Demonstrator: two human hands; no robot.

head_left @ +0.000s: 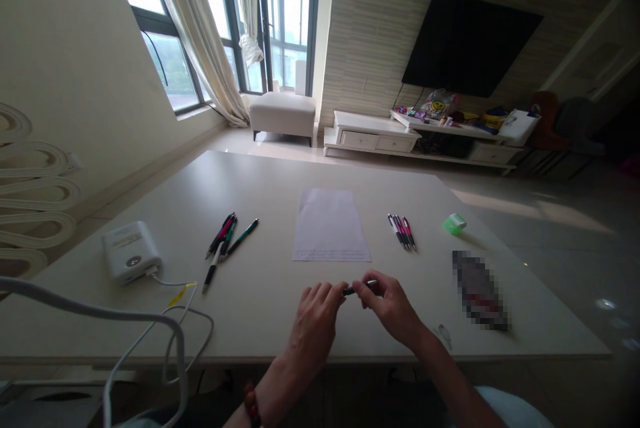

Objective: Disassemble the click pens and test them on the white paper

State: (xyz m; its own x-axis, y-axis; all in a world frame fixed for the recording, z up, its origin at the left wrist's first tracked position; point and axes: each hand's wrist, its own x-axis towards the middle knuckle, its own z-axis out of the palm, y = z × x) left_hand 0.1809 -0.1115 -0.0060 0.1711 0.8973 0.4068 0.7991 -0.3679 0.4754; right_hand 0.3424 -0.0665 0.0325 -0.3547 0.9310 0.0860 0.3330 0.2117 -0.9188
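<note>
Just above the table's near side, my left hand (317, 321) and my right hand (393, 305) meet at a dark pen (349, 291). The fingers of both hands are closed on it, the left at one end and the right at the other, and they hide most of its length. Beyond them lies a sheet of white paper (331, 225) with faint lines of writing along its near edge. Right of the paper, several pens (402, 232) lie side by side. To the left is a loose group of pens (220, 238), with a green pen (243, 236) at its right.
A white power bank (131, 251) with a cable (200, 313) sits at the table's left. On the right are a small green container (455, 223), a blurred-out dark item (480, 291) and a small clear piece (444, 335). The white table (260, 321) ends close to my body.
</note>
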